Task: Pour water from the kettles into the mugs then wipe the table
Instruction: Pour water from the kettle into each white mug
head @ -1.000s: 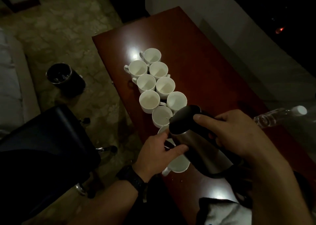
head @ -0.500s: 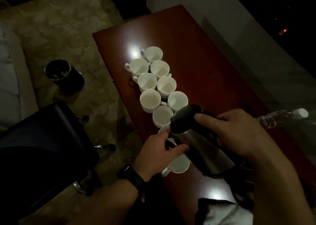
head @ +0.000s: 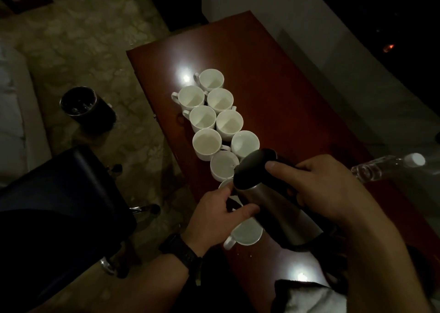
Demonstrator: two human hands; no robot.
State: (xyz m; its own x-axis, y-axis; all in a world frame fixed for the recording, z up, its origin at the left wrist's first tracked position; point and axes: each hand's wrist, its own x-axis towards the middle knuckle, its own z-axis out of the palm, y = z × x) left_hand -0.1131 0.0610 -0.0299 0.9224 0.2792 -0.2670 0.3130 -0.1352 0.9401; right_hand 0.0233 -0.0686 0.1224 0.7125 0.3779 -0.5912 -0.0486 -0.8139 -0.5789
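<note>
Head view: a steel kettle with a black lid hangs tilted over the dark red table, its lid end lowest and pointing away from the person. The right hand is wrapped round the handle on the kettle's right side, with the thumb laid on the edge of the lid. The left hand sits against the kettle's left side. Its thumb lies along the steel body and its fingers curl over the rim of a half-hidden mug tucked under the kettle's lid end. A black watch is on that wrist.

Eight white mugs stand packed in a double file just beyond the kettle, rims touching or nearly so. The closest of them sits right by the lid. A near mug stands under the kettle's body, its handle pointing toward the person's left.

Right of the kettle lies a clear bottle with a white cap. A pale cloth lies on the table nearer the person than the kettle. Far left of the kettle, on the floor, are a dark bin and a black chair.
</note>
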